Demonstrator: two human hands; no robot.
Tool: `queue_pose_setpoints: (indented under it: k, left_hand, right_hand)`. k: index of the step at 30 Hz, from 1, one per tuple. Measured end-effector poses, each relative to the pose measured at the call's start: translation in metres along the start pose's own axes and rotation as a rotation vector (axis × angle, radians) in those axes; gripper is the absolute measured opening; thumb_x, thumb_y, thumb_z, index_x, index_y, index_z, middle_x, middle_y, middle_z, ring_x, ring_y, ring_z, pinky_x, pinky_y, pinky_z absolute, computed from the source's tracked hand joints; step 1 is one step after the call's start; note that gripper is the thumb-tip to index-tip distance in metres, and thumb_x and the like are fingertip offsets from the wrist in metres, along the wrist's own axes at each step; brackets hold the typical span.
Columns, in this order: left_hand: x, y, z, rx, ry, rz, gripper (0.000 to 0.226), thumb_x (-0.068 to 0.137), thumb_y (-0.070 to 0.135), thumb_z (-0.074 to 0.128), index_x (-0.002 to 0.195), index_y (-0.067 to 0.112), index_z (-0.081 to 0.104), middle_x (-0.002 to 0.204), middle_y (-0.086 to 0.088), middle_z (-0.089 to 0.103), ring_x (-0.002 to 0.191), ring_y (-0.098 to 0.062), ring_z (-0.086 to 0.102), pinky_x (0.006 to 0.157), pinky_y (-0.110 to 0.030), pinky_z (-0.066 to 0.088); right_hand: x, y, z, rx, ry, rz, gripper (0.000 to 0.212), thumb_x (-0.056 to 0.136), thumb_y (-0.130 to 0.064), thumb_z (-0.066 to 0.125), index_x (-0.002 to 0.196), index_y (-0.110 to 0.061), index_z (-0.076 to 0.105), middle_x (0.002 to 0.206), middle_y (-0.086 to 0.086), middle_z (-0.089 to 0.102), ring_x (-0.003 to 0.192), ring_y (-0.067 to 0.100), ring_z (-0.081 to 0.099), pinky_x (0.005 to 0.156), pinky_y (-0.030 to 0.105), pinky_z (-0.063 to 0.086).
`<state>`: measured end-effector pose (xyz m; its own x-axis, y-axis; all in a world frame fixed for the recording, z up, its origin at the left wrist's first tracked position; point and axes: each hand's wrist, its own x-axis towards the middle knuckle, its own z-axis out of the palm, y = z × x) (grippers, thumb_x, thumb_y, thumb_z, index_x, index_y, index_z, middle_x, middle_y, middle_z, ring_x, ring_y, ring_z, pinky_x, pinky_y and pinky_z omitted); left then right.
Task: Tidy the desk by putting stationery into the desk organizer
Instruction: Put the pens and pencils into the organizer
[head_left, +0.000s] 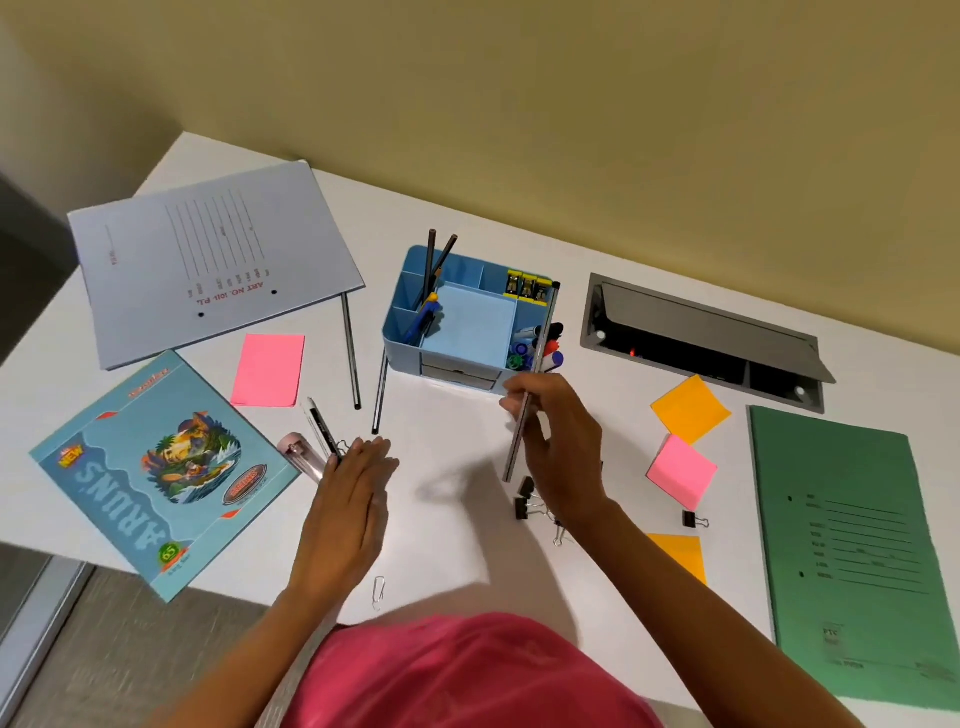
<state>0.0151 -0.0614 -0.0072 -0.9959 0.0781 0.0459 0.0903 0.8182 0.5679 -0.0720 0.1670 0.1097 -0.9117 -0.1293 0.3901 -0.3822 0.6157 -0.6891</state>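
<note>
Right grip (561, 441): pinching the pencil (544, 332) between thumb and curled fingers, closing on it nearer its lower end.
Pencil: slanting up and away from the right grip, with its upper end reaching over the right edge of the desk organizer (405, 358) and its lower end poking out just below the fingers.
Desk organizer: standing just beyond the right grip and slightly to its left. Holding blue notes (467, 322) in the middle tray, markers (524, 348) in the right compartment directly behind the held pencil, and two more pencils leaning in the far-left compartment.
Left grip (348, 499): lying flat on the surface (457, 545) with fingers straight, holding nothing.
Black pen (324, 431): lying just beside the left fingertips, angling away to their left.
Loose pencils (350, 353): two lying beyond the left grip, between it and the desk organizer.
Binder clips (524, 499): lying just beneath the right grip, partly hidden by the wrist.
Paper clip (378, 592): lying near the left wrist, on the side toward the right grip.
Pink notes (681, 470): lying to the right of the right grip, well apart from it.
</note>
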Motion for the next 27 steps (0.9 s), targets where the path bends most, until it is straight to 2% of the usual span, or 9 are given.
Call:
queue_pose_setpoints:
  k: [2, 4, 7, 9, 11, 12, 17, 22, 27]
  left_hand:
    - [-0.015, -0.008, -0.005, 0.003, 0.05, -0.122, 0.043, 0.096, 0.02, 0.034, 0.136, 0.017, 0.048, 0.15, 0.004, 0.038, 0.145, -0.014, 0.022, 0.12, -0.038, 0.014]
    - [-0.028, -0.018, -0.005, 0.049, 0.087, -0.236, 0.049, 0.094, 0.02, 0.032, 0.141, 0.011, 0.041, 0.153, -0.003, 0.033, 0.146, -0.016, 0.018, 0.121, -0.04, 0.009]
    - [-0.04, -0.027, -0.001, 0.094, 0.113, -0.385, 0.058, 0.091, 0.02, 0.031, 0.148, 0.007, 0.026, 0.157, -0.012, 0.02, 0.148, -0.023, 0.01, 0.121, -0.04, 0.006]
    - [-0.042, -0.029, 0.003, 0.14, 0.104, -0.437, 0.062, 0.093, 0.025, 0.029, 0.15, 0.004, 0.018, 0.158, -0.016, 0.016, 0.148, -0.027, 0.009, 0.121, -0.042, 0.007]
    - [-0.041, -0.031, 0.008, 0.203, 0.077, -0.448, 0.064, 0.094, 0.031, 0.026, 0.15, 0.001, 0.014, 0.158, -0.018, 0.016, 0.148, -0.029, 0.009, 0.121, -0.045, 0.008]
    - [-0.04, -0.032, 0.01, 0.228, 0.064, -0.447, 0.066, 0.095, 0.034, 0.023, 0.15, 0.001, 0.014, 0.158, -0.019, 0.015, 0.148, -0.029, 0.009, 0.121, -0.045, 0.009]
    - [-0.04, -0.035, 0.013, 0.275, 0.065, -0.431, 0.068, 0.095, 0.037, 0.02, 0.151, 0.001, 0.01, 0.159, -0.016, 0.013, 0.149, -0.026, 0.005, 0.121, -0.043, 0.006]
    - [-0.041, -0.034, 0.011, 0.267, 0.086, -0.409, 0.067, 0.094, 0.037, 0.022, 0.152, 0.003, 0.01, 0.159, -0.015, 0.012, 0.149, -0.025, 0.005, 0.121, -0.041, 0.004]
    - [-0.041, -0.035, 0.011, 0.266, 0.086, -0.409, 0.067, 0.095, 0.036, 0.023, 0.152, 0.003, 0.01, 0.16, -0.013, 0.01, 0.149, -0.023, 0.003, 0.121, -0.041, 0.004]
  right_hand:
    - [0.012, -0.012, 0.007, 0.051, -0.025, 0.106, 0.025, 0.095, -0.021, 0.046, 0.112, -0.013, 0.062, 0.104, 0.002, 0.067, 0.091, 0.012, 0.063, 0.08, 0.016, 0.048]
    - [0.022, -0.022, 0.013, 0.12, 0.032, 0.082, 0.027, 0.096, -0.018, 0.047, 0.111, -0.008, 0.067, 0.107, -0.005, 0.066, 0.095, 0.007, 0.063, 0.084, 0.014, 0.047]
    - [0.037, -0.028, 0.021, 0.193, 0.092, -0.008, 0.025, 0.095, -0.014, 0.052, 0.099, 0.002, 0.07, 0.098, 0.006, 0.07, 0.09, 0.007, 0.063, 0.081, 0.014, 0.047]
    - [0.051, -0.031, 0.025, 0.186, 0.091, 0.094, 0.027, 0.097, -0.019, 0.052, 0.097, 0.0, 0.07, 0.09, 0.007, 0.069, 0.082, 0.01, 0.062, 0.073, 0.018, 0.05]
    - [0.067, -0.035, 0.029, 0.162, 0.098, 0.207, 0.025, 0.097, -0.024, 0.051, 0.097, -0.005, 0.067, 0.085, 0.006, 0.067, 0.078, 0.016, 0.063, 0.069, 0.031, 0.054]
    - [0.076, -0.036, 0.031, 0.166, 0.104, 0.237, 0.023, 0.098, -0.025, 0.051, 0.097, -0.006, 0.064, 0.084, 0.007, 0.066, 0.076, 0.019, 0.063, 0.067, 0.033, 0.054]
    - [0.119, -0.033, 0.048, 0.093, 0.117, 0.227, 0.021, 0.099, -0.024, 0.049, 0.097, -0.005, 0.058, 0.085, 0.009, 0.067, 0.074, 0.019, 0.061, 0.06, 0.019, 0.042]
    - [0.143, -0.026, 0.071, 0.007, 0.045, 0.221, 0.025, 0.1, -0.019, 0.045, 0.097, 0.001, 0.058, 0.088, 0.013, 0.064, 0.072, 0.018, 0.051, 0.057, 0.02, 0.028]
    - [0.147, -0.009, 0.091, -0.169, -0.162, 0.259, 0.022, 0.098, -0.018, 0.049, 0.105, 0.002, 0.056, 0.099, 0.018, 0.065, 0.089, 0.031, 0.06, 0.065, 0.031, 0.038]
